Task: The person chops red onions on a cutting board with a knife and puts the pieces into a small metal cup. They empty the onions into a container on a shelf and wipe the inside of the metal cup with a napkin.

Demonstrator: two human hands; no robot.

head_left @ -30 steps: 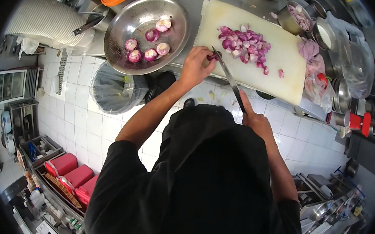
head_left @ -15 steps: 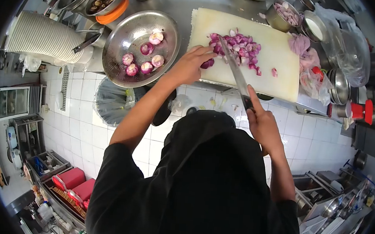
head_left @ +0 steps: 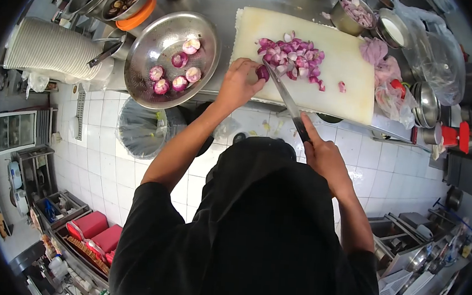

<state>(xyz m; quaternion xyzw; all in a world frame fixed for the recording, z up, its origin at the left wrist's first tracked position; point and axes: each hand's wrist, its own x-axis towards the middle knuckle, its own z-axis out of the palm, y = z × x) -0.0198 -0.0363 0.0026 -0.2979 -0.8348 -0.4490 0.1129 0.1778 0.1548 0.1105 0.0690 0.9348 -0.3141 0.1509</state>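
My left hand (head_left: 240, 84) grips a piece of red onion (head_left: 262, 73) at the near left edge of the white cutting board (head_left: 349, 51). In my right hand (head_left: 324, 154) is a kitchen knife (head_left: 287, 100), its black handle wrapped by the fingers. The blade slants up and left, with its tip close beside the held onion. Chopped red onion pieces (head_left: 296, 57) lie heaped on the board beyond the blade, and one loose piece (head_left: 342, 87) sits to the right. Several peeled whole onions (head_left: 193, 74) rest in the steel bowl (head_left: 139, 43) left of the board.
A pot of sliced onions (head_left: 354, 22) and a bowl of white contents (head_left: 393, 29) stand behind the board. Plastic bags (head_left: 392, 99) lie at its right. A bowl of mushrooms (head_left: 128, 0) is far left. A lined bin (head_left: 143, 132) stands below the counter edge.
My left hand has drawn nearer to me and slightly left with the onion piece. The knife has moved down and left, its tip leaving the heap for the held onion.
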